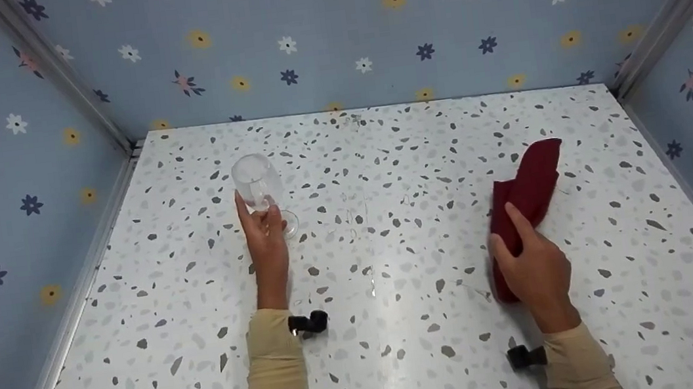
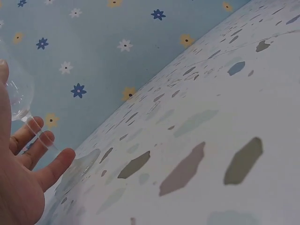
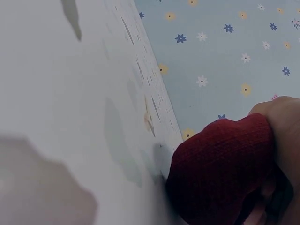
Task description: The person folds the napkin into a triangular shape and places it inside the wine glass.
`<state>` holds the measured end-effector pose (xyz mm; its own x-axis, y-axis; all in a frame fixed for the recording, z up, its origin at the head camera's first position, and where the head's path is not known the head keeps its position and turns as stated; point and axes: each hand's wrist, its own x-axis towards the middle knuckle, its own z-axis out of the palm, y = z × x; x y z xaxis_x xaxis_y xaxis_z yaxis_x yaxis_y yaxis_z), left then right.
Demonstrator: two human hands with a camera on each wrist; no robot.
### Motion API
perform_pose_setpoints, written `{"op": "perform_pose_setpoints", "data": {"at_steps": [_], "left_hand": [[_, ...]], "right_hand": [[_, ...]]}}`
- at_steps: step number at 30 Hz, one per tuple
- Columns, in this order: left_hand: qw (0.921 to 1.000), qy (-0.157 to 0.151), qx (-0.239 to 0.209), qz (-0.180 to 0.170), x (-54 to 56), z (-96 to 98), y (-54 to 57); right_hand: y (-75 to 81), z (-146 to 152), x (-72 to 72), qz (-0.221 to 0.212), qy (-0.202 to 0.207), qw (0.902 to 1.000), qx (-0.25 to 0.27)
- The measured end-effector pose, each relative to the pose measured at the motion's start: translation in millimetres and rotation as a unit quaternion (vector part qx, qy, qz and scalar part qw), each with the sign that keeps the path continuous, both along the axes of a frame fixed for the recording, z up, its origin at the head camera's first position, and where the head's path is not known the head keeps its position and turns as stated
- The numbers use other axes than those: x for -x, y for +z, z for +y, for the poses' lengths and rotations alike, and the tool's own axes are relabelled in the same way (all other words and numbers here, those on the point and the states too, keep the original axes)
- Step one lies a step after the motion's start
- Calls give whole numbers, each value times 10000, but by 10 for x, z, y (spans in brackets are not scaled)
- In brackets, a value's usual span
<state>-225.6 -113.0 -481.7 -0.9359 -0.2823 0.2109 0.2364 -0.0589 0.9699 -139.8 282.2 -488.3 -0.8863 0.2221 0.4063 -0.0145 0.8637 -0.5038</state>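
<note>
On the left side of the table, my left hand [image 1: 266, 234] holds a clear wine glass [image 1: 256, 178] low on its bowl and around its stem. The bowl leans toward the far left, and the round foot [image 1: 290, 224] shows to the right of the fingers, close to the tabletop. In the left wrist view the stem crosses in front of several fingers [image 2: 58, 168]. At the right, my right hand [image 1: 535, 267] grips a folded dark red cloth [image 1: 530, 182], thumb and index finger lying over it. The right wrist view shows the cloth [image 3: 220, 168] bunched in the hand, near the tabletop.
The white speckled table [image 1: 382, 269] is enclosed by blue flowered panels [image 1: 326, 32] at the back and both sides. Metal frame posts [image 1: 57, 71] stand at the far corners. Small black devices [image 1: 309, 322] are strapped at both wrists, over beige sleeves.
</note>
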Motion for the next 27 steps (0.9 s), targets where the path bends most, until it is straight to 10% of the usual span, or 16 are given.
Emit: {"op": "perform_pose_setpoints", "data": {"at_steps": [27], "left_hand": [[9993, -293, -114, 209, -56, 48, -21]], "right_hand": [[-17, 5, 2, -90, -28, 9999, 51]]}}
